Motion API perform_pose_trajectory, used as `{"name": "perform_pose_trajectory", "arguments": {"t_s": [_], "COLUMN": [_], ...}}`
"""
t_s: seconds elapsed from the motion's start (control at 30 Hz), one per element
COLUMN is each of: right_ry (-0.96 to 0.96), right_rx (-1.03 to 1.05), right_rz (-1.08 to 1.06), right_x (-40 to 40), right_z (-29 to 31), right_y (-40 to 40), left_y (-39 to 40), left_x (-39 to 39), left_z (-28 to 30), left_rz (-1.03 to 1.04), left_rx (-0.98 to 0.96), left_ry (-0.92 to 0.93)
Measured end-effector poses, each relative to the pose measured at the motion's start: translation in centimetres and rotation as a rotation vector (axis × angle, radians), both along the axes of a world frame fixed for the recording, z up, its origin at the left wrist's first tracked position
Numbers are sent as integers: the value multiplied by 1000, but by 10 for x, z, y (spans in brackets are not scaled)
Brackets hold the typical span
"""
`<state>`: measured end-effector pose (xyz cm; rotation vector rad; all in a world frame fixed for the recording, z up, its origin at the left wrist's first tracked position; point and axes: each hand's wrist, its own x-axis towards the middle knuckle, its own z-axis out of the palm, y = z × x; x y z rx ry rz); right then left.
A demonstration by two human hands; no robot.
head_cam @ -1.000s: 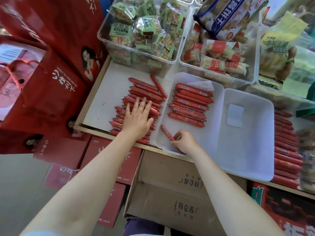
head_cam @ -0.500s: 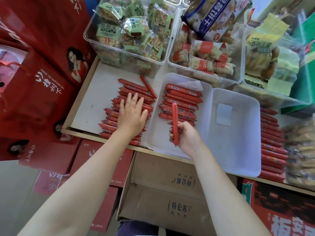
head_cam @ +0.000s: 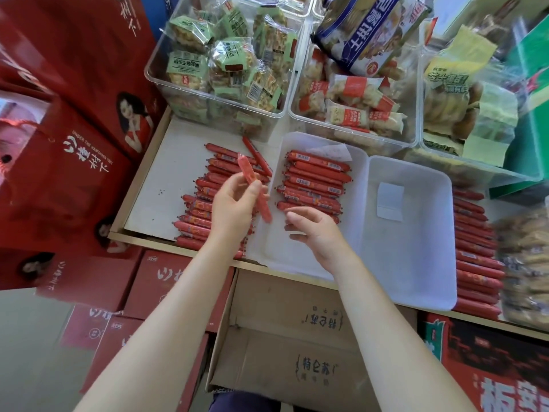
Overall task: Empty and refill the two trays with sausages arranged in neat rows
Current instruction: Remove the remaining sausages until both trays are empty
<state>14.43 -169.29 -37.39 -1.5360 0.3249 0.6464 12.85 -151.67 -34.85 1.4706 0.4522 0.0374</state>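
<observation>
My left hand (head_cam: 234,203) pinches one sausage (head_cam: 255,185) between thumb and fingers, tilted and lifted above the loose pile of sausages (head_cam: 205,209) lying under that hand on the tabletop (head_cam: 166,185). My right hand (head_cam: 318,233) hovers just beside it with fingers relaxed and spread, holding nothing – beneath it the left tray (head_cam: 356,203), its row of sausages (head_cam: 315,182) just beyond the fingertips. Further right sits the second tray (head_cam: 416,278) (no sausages in it).
</observation>
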Motion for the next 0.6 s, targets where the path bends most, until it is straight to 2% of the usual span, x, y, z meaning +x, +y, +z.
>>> {"name": "perform_pose_trajectory", "arguments": {"t_s": [0.1,0.17,0.23,0.3,0.47,0.53,0.6], "right_ry": [-245,-378,-423,-412,-455,-478,-428], "right_rx": [-574,-821,-962,-1063,-1260,-1256,-1116], "right_rz": [37,134,264,396,534,556,482], "right_x": [14,25,34,39,38,32,26], "right_z": [-25,-40,-49,-54,-65,-71,-72], "right_y": [-17,-27,-31,-31,-27,-27,-27], "left_y": [24,36,40,42,44,43,40], "left_x": [25,36,35,24,8,3,-2], "left_z": [-19,-41,-64,-80,-88,-89,-89], "left_rz": [-77,-230,-496,-666,-671,-664,-668], "left_rx": [668,1065,1315,1400,1393,1417,1450], "left_ry": [-89,19,213,300,288,288,304]}}
